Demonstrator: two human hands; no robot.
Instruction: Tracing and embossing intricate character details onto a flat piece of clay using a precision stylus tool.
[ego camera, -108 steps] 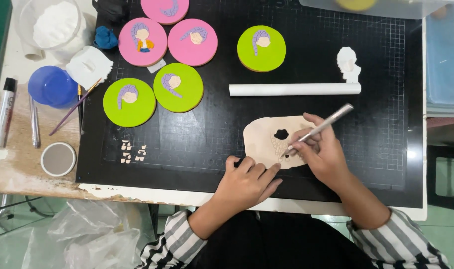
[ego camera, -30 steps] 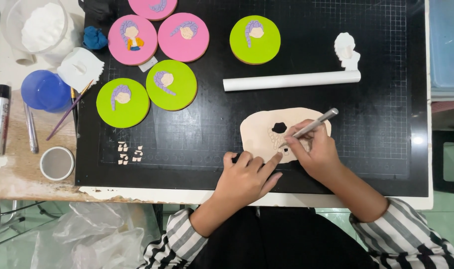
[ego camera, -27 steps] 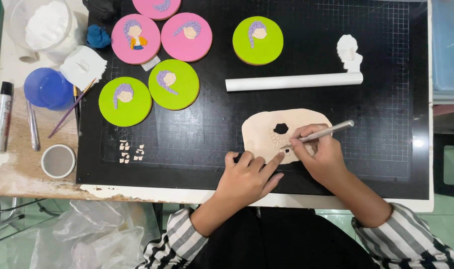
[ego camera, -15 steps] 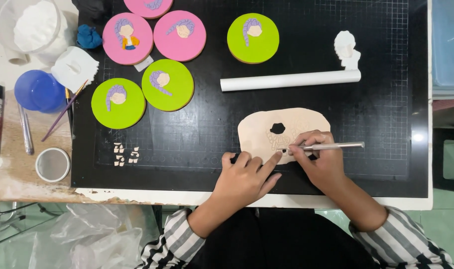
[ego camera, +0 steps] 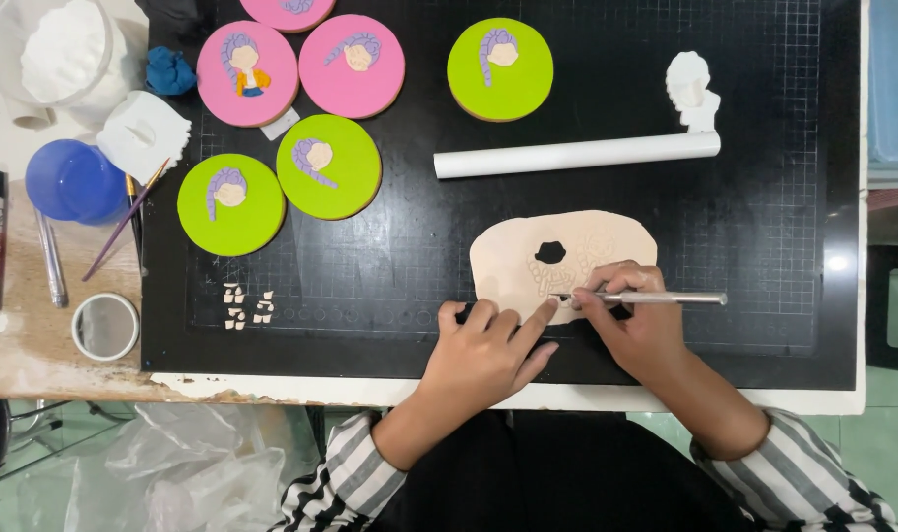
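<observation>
Craft workbench: cutting mat [ego camera: 390,256], clay discs [ego camera: 329,166]

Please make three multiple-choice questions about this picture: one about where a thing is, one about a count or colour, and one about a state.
1. Where does the white roller lie?
A. on the mat beyond the clay sheet
B. on the wooden table, left of the mat
C. under the left hand

2. How many green discs show?
A. one
B. three
C. five

3. What is the right hand doing?
A. resting empty
B. holding a metal tool with its tip on the clay
C. lifting a disc

Answers:
1. A: the roller lies on the black mat, farther from the person than the clay sheet.
2. B: green discs at and.
3. B: the tool is gripped and its tip meets the clay beside the left hand.
</observation>
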